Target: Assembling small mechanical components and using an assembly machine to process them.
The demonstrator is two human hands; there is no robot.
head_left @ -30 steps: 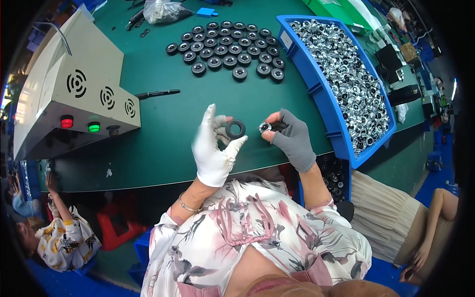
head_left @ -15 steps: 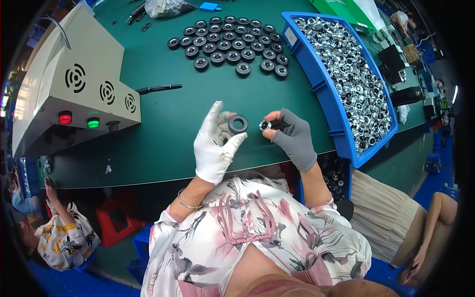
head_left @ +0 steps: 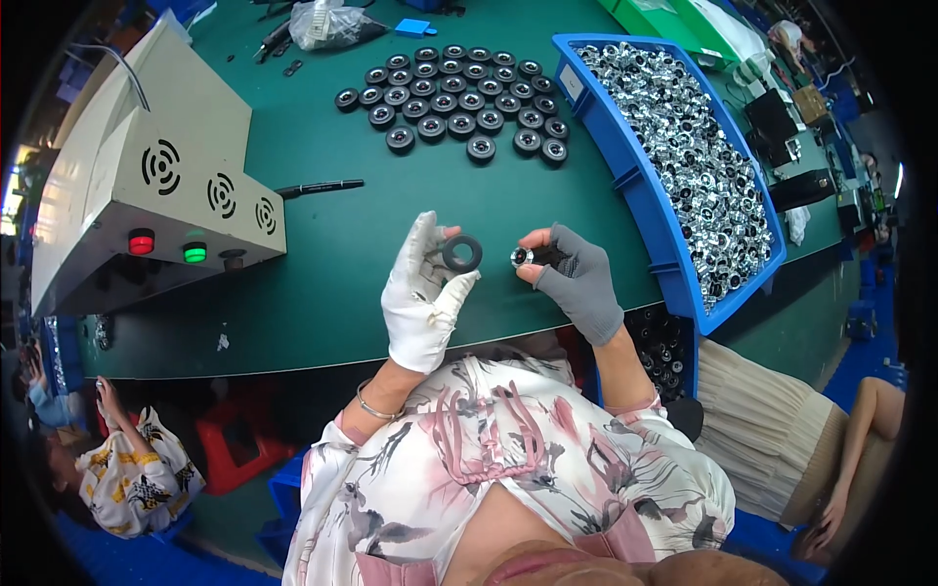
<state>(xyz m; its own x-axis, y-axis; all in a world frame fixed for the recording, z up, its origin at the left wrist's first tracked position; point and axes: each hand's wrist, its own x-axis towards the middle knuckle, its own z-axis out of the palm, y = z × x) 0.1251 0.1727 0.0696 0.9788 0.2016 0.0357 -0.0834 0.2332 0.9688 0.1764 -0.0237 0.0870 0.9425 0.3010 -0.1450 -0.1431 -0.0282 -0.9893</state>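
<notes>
Just right of the frame's centre, the right hand [head_left: 578, 281], in a grey glove with bare fingertips, pinches a small silver metal fitting [head_left: 522, 257] between thumb and forefinger, its round end turned toward the other hand. Just left of it, the left hand [head_left: 423, 298], in a white glove, holds a black rubber ring [head_left: 461, 253] upright between thumb and fingertips, so the hole shows open. Ring and fitting sit near each other above the table edge, apart and not touching. Both hands hover over the dark green table [head_left: 332, 283], whose near edge runs across the middle of the frame. In the upper middle, rows of black round parts [head_left: 454, 103] stand grouped on the table, each with a pale centre. To the upper right a long blue bin [head_left: 645, 190] is heaped with shiny silver fittings [head_left: 689, 146]. At the left a beige machine housing [head_left: 147, 195] bears three round vent grilles, a red button [head_left: 142, 241] and a green button [head_left: 195, 252]. A black pen [head_left: 318, 187] lies just beside its right corner. At the top edge lies a clear plastic bag [head_left: 327, 21].
</notes>
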